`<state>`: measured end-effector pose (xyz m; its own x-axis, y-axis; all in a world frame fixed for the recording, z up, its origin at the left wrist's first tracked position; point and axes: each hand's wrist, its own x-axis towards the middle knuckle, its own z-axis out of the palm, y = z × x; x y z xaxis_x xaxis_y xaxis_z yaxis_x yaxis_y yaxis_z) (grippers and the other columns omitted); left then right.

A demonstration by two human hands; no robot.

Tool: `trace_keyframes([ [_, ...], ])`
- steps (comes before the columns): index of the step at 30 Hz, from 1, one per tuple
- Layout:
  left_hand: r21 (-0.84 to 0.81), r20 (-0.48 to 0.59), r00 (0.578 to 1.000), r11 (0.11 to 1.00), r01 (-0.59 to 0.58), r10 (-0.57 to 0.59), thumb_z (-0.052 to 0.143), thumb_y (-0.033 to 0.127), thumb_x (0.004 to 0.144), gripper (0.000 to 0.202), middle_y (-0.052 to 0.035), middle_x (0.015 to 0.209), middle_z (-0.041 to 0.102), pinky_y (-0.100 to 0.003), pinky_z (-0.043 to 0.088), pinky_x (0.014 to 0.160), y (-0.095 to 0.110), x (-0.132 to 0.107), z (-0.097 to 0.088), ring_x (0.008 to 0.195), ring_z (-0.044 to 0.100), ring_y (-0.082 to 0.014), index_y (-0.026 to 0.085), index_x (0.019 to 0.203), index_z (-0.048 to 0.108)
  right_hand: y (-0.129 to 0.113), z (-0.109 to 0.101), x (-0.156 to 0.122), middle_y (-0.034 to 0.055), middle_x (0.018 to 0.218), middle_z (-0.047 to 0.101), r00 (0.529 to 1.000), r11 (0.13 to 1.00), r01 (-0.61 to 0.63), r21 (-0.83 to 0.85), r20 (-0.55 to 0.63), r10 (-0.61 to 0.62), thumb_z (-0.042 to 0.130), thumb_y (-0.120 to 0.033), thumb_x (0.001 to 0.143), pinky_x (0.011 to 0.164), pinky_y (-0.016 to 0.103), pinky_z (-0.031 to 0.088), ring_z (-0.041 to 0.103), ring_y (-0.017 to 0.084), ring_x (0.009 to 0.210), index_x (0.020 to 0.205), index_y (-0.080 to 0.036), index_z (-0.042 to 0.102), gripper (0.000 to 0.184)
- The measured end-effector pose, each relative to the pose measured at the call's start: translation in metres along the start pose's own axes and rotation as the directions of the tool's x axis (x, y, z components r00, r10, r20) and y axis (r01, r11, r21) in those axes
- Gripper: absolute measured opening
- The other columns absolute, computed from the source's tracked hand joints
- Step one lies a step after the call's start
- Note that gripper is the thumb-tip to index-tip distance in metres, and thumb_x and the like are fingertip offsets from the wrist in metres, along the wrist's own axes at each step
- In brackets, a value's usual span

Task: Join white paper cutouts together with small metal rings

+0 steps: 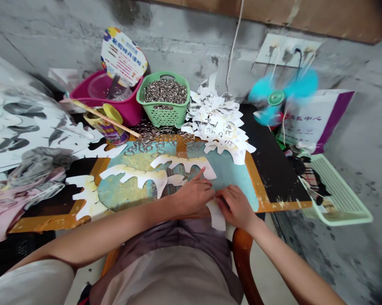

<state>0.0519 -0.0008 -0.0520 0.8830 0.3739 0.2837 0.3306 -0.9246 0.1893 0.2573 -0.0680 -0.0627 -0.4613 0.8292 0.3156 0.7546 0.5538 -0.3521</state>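
Near the table's front edge my left hand [195, 195] and my right hand [237, 205] almost meet. Both pinch at a white scalloped piece [218, 218], whose lower end hangs over the edge; anything small between the fingertips is hidden. My left index finger stretches out over another white scalloped piece [178, 162]. Left of it lies a similar cut-out piece [137, 175] with yellowish edges, and a further cut-out piece [91, 197] sits at the table's left. Loose metal rings [153, 137] are strewn behind these pieces.
A green basket [164, 114] full of metal rings stands at the back beside a magenta bin [127, 108]. A stick lies across a tin [110, 127]. Finished-looking white pieces [221, 123] are heaped right. A blue fan [276, 97] spins near a pale green tray [350, 199].
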Motion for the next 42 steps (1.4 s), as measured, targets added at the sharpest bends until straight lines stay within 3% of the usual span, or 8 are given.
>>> trace_keyframes([
  [5, 0.066, -0.033, 0.998, 0.997, -0.042, 0.045, 0.048, 0.009, 0.093, 0.018, -0.0048, 0.085, 0.068, -0.060, 0.019, 0.122, 0.000, 0.000, 0.004, 0.094, 0.066, -0.0185, 0.016, 0.088, 0.064, -0.003, -0.001, -0.001, 0.0078, 0.089, 0.066, 0.999, 0.999, -0.041, 0.007, 0.000, 0.041, 0.059, -0.028, 0.092, 0.076, 0.037, 0.037, 0.053, 0.026, 0.084, 0.107, -0.014, 0.057, 0.020],
  [11, 0.091, -0.116, 0.991, 0.994, -0.059, 0.069, 0.044, 0.008, 0.095, 0.022, -0.0011, 0.073, 0.064, -0.061, 0.020, 0.121, -0.001, -0.007, 0.007, 0.093, 0.066, -0.0180, 0.016, 0.091, 0.064, -0.006, 0.000, 0.003, 0.0067, 0.076, 0.063, 0.998, 0.981, 0.054, -0.189, -0.002, -0.055, 0.050, -0.015, 0.097, 0.070, 0.036, 0.031, 0.051, 0.024, 0.079, 0.089, -0.016, 0.063, 0.015],
  [19, 0.241, -0.086, 0.968, 0.948, -0.209, 0.235, 0.048, 0.009, 0.096, 0.017, -0.0049, 0.085, 0.070, -0.062, 0.017, 0.122, 0.003, -0.020, 0.000, 0.111, 0.063, -0.0210, 0.015, 0.092, 0.063, -0.004, 0.003, -0.011, 0.0064, 0.075, 0.063, 0.986, 0.940, 0.160, -0.301, 0.009, -0.165, 0.048, -0.010, 0.097, 0.070, 0.037, 0.031, 0.050, 0.022, 0.076, 0.095, -0.013, 0.067, 0.019],
  [25, 0.135, -0.026, 0.994, 0.986, -0.101, 0.106, 0.052, 0.013, 0.094, 0.023, -0.0115, 0.111, 0.070, -0.069, 0.013, 0.120, 0.010, -0.033, -0.004, 0.128, 0.053, -0.0266, 0.015, 0.113, 0.064, -0.007, -0.014, -0.025, 0.0113, 0.121, 0.065, 1.000, 0.998, -0.030, 0.062, -0.003, 0.030, 0.051, -0.023, 0.099, 0.082, 0.039, 0.044, 0.060, 0.024, 0.098, 0.114, -0.020, 0.064, 0.020],
  [29, 0.098, -0.040, 0.999, 0.995, 0.027, -0.023, 0.054, 0.013, 0.090, 0.027, -0.0172, 0.123, 0.061, -0.074, 0.015, 0.115, 0.016, -0.036, -0.006, 0.132, 0.047, -0.0338, 0.018, 0.114, 0.066, -0.010, -0.007, -0.020, 0.0118, 0.106, 0.064, 0.888, 0.912, -0.355, 0.206, -0.233, 0.398, 0.056, -0.030, 0.096, 0.072, 0.034, 0.050, 0.064, 0.021, 0.082, 0.098, -0.019, 0.065, 0.014],
  [33, 0.023, -0.058, 0.996, 0.997, 0.073, -0.071, 0.055, 0.015, 0.089, 0.027, -0.0158, 0.125, 0.057, -0.073, 0.013, 0.116, 0.021, -0.039, -0.013, 0.133, 0.045, -0.0337, 0.020, 0.113, 0.066, -0.019, 0.006, -0.005, 0.0072, 0.086, 0.066, 0.925, 0.926, -0.345, 0.152, -0.113, 0.363, 0.059, -0.028, 0.093, 0.073, 0.034, 0.049, 0.064, 0.024, 0.083, 0.088, -0.019, 0.063, 0.011],
  [38, -0.237, -0.223, 0.933, 0.944, 0.229, -0.282, 0.057, 0.025, 0.093, 0.026, -0.0133, 0.119, 0.056, -0.065, 0.022, 0.117, 0.015, -0.032, -0.032, 0.117, 0.055, -0.0269, 0.018, 0.117, 0.063, -0.028, -0.005, 0.003, -0.0002, 0.074, 0.065, 0.901, 0.841, -0.378, 0.388, -0.055, 0.430, 0.056, -0.022, 0.093, 0.062, 0.026, 0.045, 0.061, 0.016, 0.066, 0.084, -0.021, 0.059, 0.010],
  [42, -0.306, -0.047, 0.977, 0.934, 0.185, -0.209, 0.062, 0.034, 0.092, 0.018, -0.0141, 0.123, 0.053, -0.066, 0.028, 0.111, 0.001, -0.010, -0.055, 0.124, 0.049, -0.0329, 0.021, 0.100, 0.072, -0.040, -0.028, 0.006, 0.0014, 0.081, 0.067, 0.921, 0.818, -0.306, 0.487, -0.067, 0.384, 0.056, -0.021, 0.094, 0.068, 0.026, 0.046, 0.062, 0.016, 0.074, 0.087, -0.022, 0.061, 0.009],
])
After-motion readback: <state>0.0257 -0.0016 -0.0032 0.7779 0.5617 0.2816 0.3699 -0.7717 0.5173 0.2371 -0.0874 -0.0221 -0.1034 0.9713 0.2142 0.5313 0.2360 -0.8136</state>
